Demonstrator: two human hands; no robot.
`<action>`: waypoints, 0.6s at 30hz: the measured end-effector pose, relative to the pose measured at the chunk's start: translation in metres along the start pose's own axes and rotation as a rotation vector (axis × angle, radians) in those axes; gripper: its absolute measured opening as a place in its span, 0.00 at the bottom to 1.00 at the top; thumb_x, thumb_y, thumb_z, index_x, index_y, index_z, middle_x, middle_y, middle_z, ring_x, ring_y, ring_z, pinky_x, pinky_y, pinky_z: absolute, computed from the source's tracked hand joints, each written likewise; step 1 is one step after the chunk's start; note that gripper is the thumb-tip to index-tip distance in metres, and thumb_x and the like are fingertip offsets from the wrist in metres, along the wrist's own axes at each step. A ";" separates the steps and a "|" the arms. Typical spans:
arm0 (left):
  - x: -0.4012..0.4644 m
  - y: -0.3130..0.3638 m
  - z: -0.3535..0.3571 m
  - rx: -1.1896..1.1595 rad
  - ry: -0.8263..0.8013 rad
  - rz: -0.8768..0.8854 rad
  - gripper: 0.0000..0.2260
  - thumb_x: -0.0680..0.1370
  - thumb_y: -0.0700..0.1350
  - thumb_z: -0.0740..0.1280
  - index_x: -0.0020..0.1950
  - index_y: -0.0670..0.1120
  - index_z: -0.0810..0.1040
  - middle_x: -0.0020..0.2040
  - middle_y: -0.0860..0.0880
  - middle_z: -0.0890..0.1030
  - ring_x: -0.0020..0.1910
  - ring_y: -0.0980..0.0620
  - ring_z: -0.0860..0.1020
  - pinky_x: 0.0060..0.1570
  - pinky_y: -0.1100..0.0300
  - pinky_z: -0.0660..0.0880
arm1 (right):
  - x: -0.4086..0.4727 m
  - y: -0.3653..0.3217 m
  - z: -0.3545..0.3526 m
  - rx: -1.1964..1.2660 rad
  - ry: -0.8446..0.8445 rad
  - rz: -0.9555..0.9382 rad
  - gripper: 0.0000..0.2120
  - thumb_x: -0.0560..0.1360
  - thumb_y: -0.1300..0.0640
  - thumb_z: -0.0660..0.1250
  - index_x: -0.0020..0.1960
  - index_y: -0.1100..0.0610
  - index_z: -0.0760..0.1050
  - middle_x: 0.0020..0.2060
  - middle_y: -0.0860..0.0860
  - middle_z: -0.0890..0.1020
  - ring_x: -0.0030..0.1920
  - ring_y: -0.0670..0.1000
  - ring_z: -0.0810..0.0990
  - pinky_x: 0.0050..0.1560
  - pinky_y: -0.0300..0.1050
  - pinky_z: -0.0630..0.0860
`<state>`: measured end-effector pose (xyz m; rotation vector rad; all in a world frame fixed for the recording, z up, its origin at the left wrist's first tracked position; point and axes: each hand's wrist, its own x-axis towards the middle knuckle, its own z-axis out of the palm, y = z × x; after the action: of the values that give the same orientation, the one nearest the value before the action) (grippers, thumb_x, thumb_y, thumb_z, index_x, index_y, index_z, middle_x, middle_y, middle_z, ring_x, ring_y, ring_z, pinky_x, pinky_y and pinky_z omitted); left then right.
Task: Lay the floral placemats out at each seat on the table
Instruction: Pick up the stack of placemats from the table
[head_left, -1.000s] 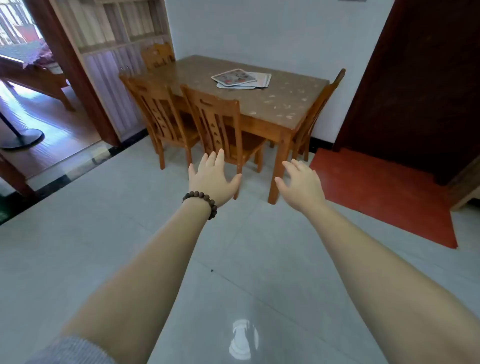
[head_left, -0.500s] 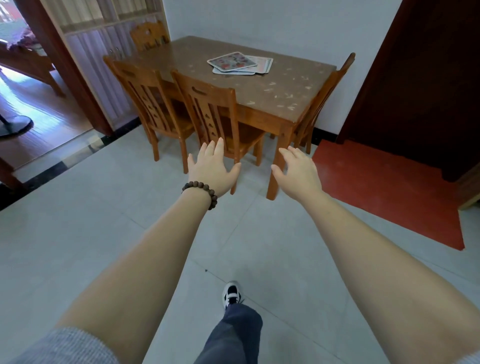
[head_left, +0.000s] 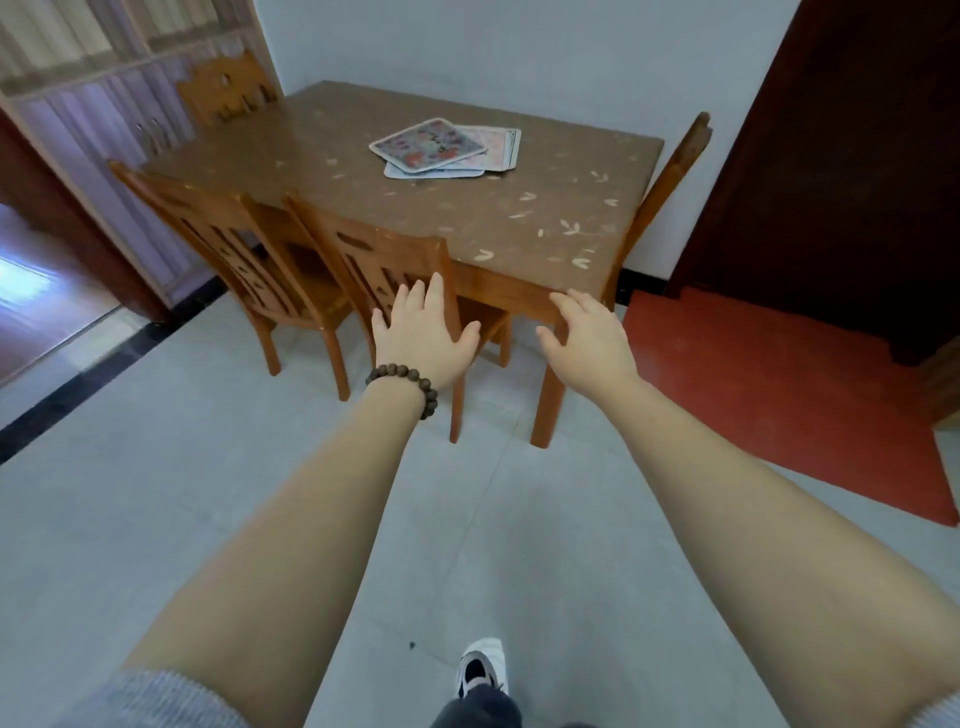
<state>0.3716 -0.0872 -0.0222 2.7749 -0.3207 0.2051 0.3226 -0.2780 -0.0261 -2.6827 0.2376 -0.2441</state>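
A loose stack of floral placemats (head_left: 441, 148) lies on the far middle of the brown wooden table (head_left: 524, 223). Both my arms stretch forward toward the table's near side. My left hand (head_left: 423, 335), with a bead bracelet at the wrist, is spread open in front of the nearer chair's back, holding nothing. My right hand (head_left: 587, 338) is open too, fingers apart, just before the table's near corner. Neither hand touches the placemats, which lie well beyond them.
Two wooden chairs (head_left: 384, 275) (head_left: 234, 249) stand along the table's near long side, a third chair (head_left: 228, 91) at the far left end, a fourth chair (head_left: 670, 176) at the right end. A red mat (head_left: 779, 395) covers the floor at right. A cabinet (head_left: 104, 119) stands left.
I have walked closer: the table and chairs have grown larger in view. Both hands stay open and extended, now level with the table's near edge. My foot shows below.
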 end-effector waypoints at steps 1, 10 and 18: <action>0.017 0.000 0.000 0.002 0.009 0.002 0.34 0.76 0.62 0.56 0.77 0.47 0.53 0.76 0.45 0.59 0.76 0.45 0.53 0.71 0.39 0.50 | 0.014 0.000 0.000 -0.001 0.006 -0.002 0.27 0.78 0.47 0.59 0.74 0.55 0.63 0.75 0.55 0.64 0.75 0.55 0.58 0.74 0.57 0.56; 0.134 -0.001 0.027 0.012 -0.023 -0.007 0.33 0.76 0.62 0.55 0.77 0.48 0.52 0.77 0.46 0.58 0.76 0.46 0.52 0.71 0.40 0.49 | 0.134 0.022 0.012 -0.014 0.012 0.010 0.27 0.78 0.47 0.59 0.74 0.53 0.63 0.75 0.54 0.64 0.75 0.54 0.58 0.75 0.55 0.53; 0.267 0.013 0.064 0.040 -0.033 -0.042 0.34 0.76 0.63 0.54 0.77 0.49 0.52 0.77 0.46 0.57 0.76 0.46 0.51 0.71 0.39 0.49 | 0.281 0.069 0.027 0.009 0.050 -0.034 0.25 0.77 0.47 0.60 0.73 0.53 0.65 0.74 0.54 0.65 0.75 0.54 0.59 0.75 0.57 0.53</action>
<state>0.6324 -0.1741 -0.0299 2.8238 -0.2693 0.1579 0.5919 -0.3865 -0.0425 -2.6756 0.2066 -0.3226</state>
